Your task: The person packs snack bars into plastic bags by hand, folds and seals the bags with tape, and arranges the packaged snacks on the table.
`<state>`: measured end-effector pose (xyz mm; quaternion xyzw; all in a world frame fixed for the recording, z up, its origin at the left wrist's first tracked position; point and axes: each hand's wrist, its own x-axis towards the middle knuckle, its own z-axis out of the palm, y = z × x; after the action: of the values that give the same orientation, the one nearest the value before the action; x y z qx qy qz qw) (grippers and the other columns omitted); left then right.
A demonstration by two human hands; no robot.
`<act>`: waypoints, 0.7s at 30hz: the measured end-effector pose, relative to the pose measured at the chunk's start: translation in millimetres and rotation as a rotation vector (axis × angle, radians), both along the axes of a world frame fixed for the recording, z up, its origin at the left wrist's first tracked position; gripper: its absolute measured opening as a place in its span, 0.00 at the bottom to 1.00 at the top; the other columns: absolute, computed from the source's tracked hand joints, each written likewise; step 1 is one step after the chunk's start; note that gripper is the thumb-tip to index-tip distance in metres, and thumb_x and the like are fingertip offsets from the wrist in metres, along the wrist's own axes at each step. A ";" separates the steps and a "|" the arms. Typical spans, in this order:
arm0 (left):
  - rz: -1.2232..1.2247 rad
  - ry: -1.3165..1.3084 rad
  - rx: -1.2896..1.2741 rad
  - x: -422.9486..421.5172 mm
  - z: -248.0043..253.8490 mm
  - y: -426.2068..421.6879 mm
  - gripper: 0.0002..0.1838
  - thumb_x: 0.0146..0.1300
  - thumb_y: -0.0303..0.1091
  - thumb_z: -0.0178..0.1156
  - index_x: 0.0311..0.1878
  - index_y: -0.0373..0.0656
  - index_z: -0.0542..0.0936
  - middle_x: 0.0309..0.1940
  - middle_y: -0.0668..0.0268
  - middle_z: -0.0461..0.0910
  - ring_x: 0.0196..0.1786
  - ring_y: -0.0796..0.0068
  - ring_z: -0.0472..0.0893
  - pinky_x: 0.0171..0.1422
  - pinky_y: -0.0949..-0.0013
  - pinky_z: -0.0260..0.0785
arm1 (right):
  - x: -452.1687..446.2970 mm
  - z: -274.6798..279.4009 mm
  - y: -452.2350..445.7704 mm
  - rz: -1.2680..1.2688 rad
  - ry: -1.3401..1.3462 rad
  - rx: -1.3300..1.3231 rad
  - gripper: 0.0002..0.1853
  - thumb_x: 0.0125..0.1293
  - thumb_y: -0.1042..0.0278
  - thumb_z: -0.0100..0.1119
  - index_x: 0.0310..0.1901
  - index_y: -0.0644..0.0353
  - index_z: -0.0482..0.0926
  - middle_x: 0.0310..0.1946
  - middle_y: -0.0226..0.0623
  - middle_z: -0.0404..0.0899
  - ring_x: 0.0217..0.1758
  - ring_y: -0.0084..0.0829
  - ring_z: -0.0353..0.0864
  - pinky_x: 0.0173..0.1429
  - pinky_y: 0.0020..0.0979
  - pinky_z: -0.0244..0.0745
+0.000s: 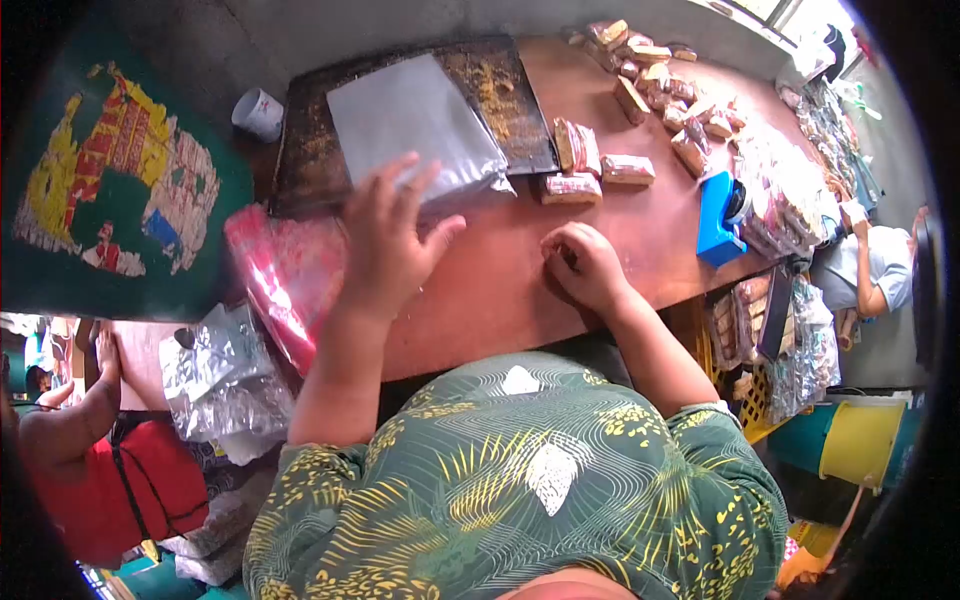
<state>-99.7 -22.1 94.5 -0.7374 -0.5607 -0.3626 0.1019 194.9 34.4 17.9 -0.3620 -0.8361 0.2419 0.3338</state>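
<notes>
My left hand (390,235) is spread, its fingertips over the near edge of a stack of clear plastic bags (410,115). The stack lies on a dark, crumb-covered tray (490,85). Over the brown table (470,320), my right hand (583,262) has its fingers curled together; whether anything small is between them is hidden. Just beyond it sit a few wrapped bread packs (572,188), and another pack (628,170) lies to their right. A pink plastic packet (285,275) is left of my left wrist.
A blue tape dispenser (718,222) stands at the right, near bagged packs (780,200). More wrapped bread (665,90) is piled at the back. A white cup (258,115) is beside the tray. Other people (865,265) are at far right and left.
</notes>
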 end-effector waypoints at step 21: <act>-0.217 -0.678 -0.294 -34.6 -48.8 28.3 0.13 0.71 0.31 0.66 0.56 0.40 0.84 0.54 0.57 0.82 0.60 0.58 0.81 0.70 0.59 0.70 | -148.8 13.7 77.8 0.354 -0.199 0.345 0.16 0.62 0.69 0.63 0.52 0.57 0.86 0.53 0.45 0.86 0.58 0.44 0.84 0.62 0.45 0.77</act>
<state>-134.3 6.3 45.6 -0.6373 -0.5274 -0.5104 -0.2349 46.1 112.1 31.6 -0.1700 -0.9440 0.1136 0.2590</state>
